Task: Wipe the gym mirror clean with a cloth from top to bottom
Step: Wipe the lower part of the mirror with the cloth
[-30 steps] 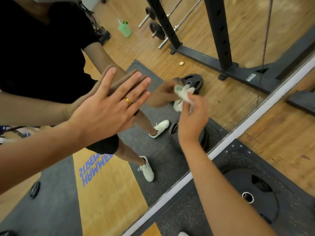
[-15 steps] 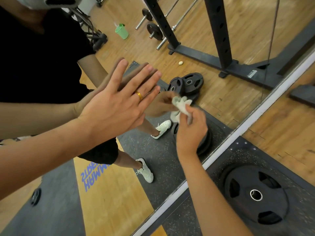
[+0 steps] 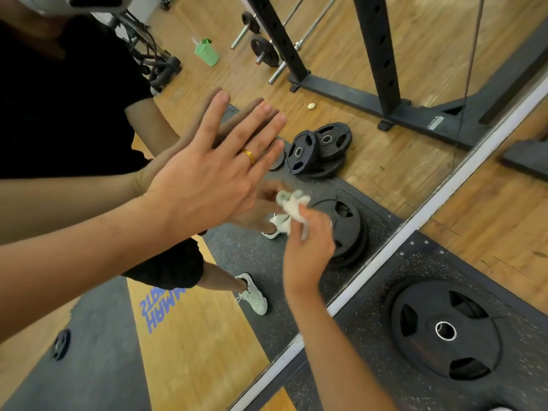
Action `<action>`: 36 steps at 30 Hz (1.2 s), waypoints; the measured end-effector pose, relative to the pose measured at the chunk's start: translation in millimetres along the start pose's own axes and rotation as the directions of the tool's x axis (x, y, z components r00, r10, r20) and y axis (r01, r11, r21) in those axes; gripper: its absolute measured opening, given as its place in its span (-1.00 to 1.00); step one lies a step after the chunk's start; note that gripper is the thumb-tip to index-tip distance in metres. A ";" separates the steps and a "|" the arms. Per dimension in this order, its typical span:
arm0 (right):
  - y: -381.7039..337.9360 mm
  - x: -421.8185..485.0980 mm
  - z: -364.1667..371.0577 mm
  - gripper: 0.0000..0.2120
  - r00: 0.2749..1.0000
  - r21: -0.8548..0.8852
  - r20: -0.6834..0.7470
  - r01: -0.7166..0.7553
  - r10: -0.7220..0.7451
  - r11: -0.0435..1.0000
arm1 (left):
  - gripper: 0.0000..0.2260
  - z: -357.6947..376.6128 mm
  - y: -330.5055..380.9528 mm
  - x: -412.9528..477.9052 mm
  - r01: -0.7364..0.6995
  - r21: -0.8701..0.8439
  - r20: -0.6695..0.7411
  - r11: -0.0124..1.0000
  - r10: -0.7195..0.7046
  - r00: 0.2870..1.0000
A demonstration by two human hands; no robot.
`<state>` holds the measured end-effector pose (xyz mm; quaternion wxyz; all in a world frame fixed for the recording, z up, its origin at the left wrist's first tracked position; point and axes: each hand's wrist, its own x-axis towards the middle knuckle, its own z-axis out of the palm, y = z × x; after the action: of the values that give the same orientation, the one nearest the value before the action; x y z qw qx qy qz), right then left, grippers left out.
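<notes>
Left hand: flat and open, fingers extended and close together, pointing up and to the right; a gold ring sits on the ring finger. Left forearm enters from the left edge, rising toward the hand. Right hand: fingers curled closed around a bunched white cloth, slightly blurred. Right forearm enters from the bottom edge, extended upward and leftward.

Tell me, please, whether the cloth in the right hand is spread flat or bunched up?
Bunched up. The cloth is a crumpled wad pinched in the right hand, its loose ends sticking out against the mirror.
</notes>
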<state>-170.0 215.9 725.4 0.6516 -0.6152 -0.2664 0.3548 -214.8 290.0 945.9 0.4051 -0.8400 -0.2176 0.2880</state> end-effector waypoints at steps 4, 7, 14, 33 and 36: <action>7.0 -31.0 -2.7 -0.76 0.995 -0.044 0.096 0.000 0.004 0.999 | -0.38 -2.5 2.2 0.0 -0.007 0.005 0.003 1.000 0.007 1.000; 2.7 2.9 -4.2 -0.81 0.999 -0.007 -0.034 -0.031 0.031 0.999 | -0.38 -3.1 1.7 -0.3 -0.008 0.016 0.011 1.000 0.008 1.000; -0.1 -63.6 13.6 -0.76 1.000 0.010 0.002 -0.012 0.012 1.000 | -0.39 -6.8 2.0 0.0 -0.002 0.071 0.006 0.998 0.002 1.000; 22.2 -159.3 20.2 -0.76 0.964 -0.073 0.265 -0.013 0.032 0.997 | -0.38 -7.9 3.5 -0.1 -0.007 0.187 -0.028 0.982 0.012 1.000; 23.6 -181.0 19.6 -0.75 0.948 -0.079 0.313 -0.028 0.052 0.996 | -0.40 -12.3 4.5 -3.7 -0.039 0.072 -0.070 0.997 0.044 0.997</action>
<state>-298.3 84.7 720.1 0.5705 -0.5794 -0.3673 0.4516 -208.8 278.4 949.7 0.4357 -0.8394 -0.1752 0.2737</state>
